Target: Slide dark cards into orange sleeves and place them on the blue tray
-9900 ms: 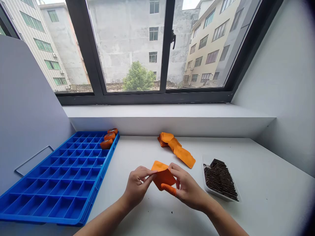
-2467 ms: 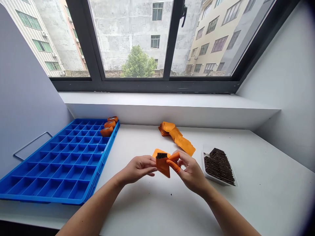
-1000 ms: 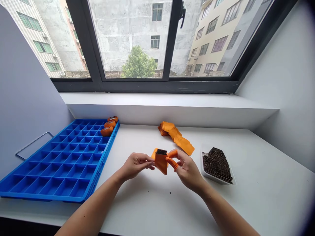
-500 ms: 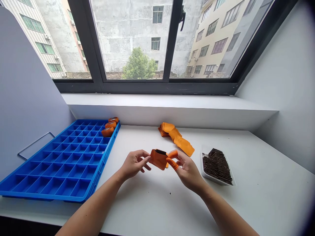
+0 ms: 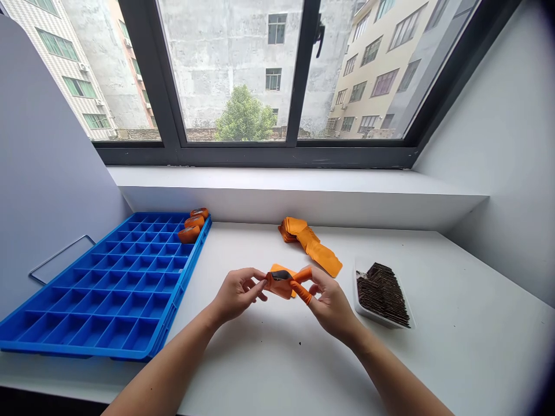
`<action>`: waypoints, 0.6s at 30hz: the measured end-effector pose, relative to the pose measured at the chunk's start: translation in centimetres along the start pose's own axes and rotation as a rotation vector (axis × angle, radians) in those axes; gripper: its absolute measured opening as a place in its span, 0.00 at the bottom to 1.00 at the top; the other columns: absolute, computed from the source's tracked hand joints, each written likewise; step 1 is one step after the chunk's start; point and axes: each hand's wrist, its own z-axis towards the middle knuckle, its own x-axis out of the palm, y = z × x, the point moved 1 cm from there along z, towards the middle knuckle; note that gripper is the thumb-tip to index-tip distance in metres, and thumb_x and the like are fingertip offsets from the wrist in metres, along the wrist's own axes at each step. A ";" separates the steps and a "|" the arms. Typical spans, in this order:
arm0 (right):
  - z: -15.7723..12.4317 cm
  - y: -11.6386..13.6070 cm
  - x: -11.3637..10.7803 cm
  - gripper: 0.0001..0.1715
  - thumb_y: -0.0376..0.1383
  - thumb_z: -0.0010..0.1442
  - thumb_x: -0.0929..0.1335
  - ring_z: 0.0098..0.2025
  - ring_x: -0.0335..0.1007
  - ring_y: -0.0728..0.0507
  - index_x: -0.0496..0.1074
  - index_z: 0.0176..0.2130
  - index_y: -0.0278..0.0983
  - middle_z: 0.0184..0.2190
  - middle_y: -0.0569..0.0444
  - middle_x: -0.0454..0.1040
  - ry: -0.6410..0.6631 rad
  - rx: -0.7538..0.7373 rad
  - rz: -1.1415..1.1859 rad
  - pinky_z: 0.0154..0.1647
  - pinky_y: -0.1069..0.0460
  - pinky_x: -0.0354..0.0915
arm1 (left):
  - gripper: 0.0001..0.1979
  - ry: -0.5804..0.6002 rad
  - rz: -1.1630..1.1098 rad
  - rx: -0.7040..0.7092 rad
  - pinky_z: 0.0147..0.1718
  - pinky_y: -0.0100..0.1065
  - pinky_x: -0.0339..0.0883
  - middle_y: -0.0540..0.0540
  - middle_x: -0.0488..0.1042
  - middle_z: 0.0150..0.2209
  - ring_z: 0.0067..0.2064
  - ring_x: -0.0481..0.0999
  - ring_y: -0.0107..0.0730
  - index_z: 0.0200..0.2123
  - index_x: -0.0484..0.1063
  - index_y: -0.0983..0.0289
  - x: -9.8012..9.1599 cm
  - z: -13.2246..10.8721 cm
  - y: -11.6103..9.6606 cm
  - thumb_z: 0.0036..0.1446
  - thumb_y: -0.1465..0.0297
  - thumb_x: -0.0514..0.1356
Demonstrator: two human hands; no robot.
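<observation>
My left hand [image 5: 243, 293] pinches the left edge of a small orange pouch [image 5: 280, 286], and my right hand [image 5: 323, 292], with orange covers on thumb and forefinger, grips its right edge. The pouch is held above the white table, its top bowed apart around something dark. Behind it an orange piece [image 5: 277, 267] is partly hidden. Farther back lies a fanned stack of orange pieces [image 5: 321, 254]. To the right of my right hand, a clear tray [image 5: 364, 312] holds many thin dark brown pieces [image 5: 384, 294].
A blue compartment tray [image 5: 125, 260] covers the left of the white table [image 5: 277, 370], with several orange rolled pieces [image 5: 189, 234] in its far right compartments. A wire handle [image 5: 60, 255] stands beside it. The window sill [image 5: 303, 179] runs along the back.
The pouch has tilted and its top now gapes wider, showing more of the dark inside. More of the orange piece behind it is visible. Both hands keep their hold.
</observation>
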 end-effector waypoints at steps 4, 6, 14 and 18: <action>0.0 0.1 0.0 0.15 0.49 0.74 0.69 0.37 0.74 0.42 0.77 0.41 0.42 0.38 0.50 0.77 0.010 -0.078 -0.108 0.28 0.49 0.69 | 0.16 -0.011 0.028 0.107 0.26 0.27 0.76 0.61 0.85 0.42 0.33 0.89 0.37 0.44 0.83 0.66 0.1 0.0 -0.3 0.70 0.58 0.66; 0.0 -0.1 0.1 0.13 0.47 0.75 0.69 0.36 0.74 0.43 0.78 0.42 0.43 0.37 0.51 0.76 0.019 -0.124 -0.141 0.27 0.49 0.69 | 0.14 -0.008 0.040 0.172 0.26 0.27 0.77 0.61 0.85 0.43 0.33 0.88 0.35 0.45 0.84 0.65 0.1 0.0 -0.4 0.71 0.61 0.65; -0.2 -0.8 0.1 0.08 0.42 0.75 0.69 0.36 0.74 0.44 0.80 0.47 0.45 0.37 0.52 0.73 0.053 -0.197 -0.170 0.28 0.50 0.70 | 0.09 0.000 0.052 0.315 0.28 0.28 0.81 0.60 0.85 0.42 0.33 0.88 0.33 0.47 0.86 0.63 0.0 -0.1 -0.8 0.71 0.68 0.66; -0.3 -1.0 0.1 0.08 0.41 0.75 0.69 0.35 0.73 0.45 0.80 0.47 0.45 0.37 0.53 0.73 0.063 -0.196 -0.165 0.28 0.51 0.69 | 0.09 0.004 0.054 0.343 0.28 0.28 0.82 0.60 0.85 0.43 0.34 0.88 0.32 0.48 0.86 0.63 0.1 -0.2 -0.7 0.70 0.70 0.66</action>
